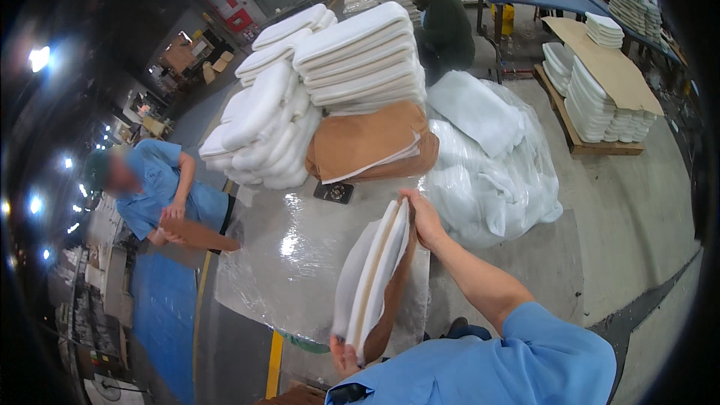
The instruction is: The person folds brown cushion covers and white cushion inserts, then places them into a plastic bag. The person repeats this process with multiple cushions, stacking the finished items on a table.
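Between my two hands is a long white padded panel [371,281] with a tan strip along its edge and brown fabric [394,292] on its right side. My right hand [424,217] grips the far end, fingers closed over the brown edge. At the near end my left hand [345,356] pinches the panel's lower corner. The panel is tilted on edge above a plastic-covered table [262,270]. Just beyond lies a stack of folded brown fabric pieces [367,139] with white edges showing. A small dark, patterned flat object [334,192] rests in front of that stack.
Tall stacks of white pads [360,52] stand at the table's far side. A plastic-wrapped white bundle [487,165] sits to the right. At left, a co-worker [161,187] holds a brown piece. Another person [446,22] is behind the stacks. A loaded pallet [600,146] stands far right.
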`<state>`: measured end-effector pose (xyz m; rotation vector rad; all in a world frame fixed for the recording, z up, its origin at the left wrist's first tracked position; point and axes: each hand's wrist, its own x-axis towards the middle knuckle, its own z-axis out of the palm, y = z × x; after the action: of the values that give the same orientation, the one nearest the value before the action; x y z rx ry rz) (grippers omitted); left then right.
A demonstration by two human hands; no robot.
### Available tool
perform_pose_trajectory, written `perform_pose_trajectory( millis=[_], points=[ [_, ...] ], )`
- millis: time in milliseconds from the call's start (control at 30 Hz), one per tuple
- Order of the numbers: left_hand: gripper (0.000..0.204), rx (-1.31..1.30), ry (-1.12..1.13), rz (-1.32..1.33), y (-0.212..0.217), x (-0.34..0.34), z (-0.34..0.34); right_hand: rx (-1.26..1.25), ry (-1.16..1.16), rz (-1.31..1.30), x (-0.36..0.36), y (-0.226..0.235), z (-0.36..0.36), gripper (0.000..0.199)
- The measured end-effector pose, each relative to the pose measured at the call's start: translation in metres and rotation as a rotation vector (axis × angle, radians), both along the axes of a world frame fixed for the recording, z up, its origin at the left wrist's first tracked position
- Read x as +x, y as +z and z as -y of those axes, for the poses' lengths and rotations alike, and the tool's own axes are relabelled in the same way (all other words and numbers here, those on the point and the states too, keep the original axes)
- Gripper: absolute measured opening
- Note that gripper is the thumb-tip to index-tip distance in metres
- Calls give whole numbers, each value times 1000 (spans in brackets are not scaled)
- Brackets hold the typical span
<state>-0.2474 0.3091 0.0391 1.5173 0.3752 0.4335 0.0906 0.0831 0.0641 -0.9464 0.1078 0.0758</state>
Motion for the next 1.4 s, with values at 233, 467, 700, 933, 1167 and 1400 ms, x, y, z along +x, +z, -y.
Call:
perform_pose_trajectory(
  millis=[233,467,700,933,1167,1400],
  points=[
    [90,-109,-399,-78,53,59,36,-43,27,-54,-3,12,-15,58],
    [96,164,-567,-215,50,103,34,-485,10,-8,-13,1,-7,71],
    [93,34,-618,-67,19,100,53,-771,-246,34,-16,0,9,57],
    [90,125,-641,-90,21,103,35,-969,-371,128,-37,20,2,30],
    [84,273,-689,-124,22,110,34,-1399,-265,339,-17,48,25,19],
    [76,279,-686,-185,22,121,25,-765,-100,395,-8,118,-22,11]
  ],
)
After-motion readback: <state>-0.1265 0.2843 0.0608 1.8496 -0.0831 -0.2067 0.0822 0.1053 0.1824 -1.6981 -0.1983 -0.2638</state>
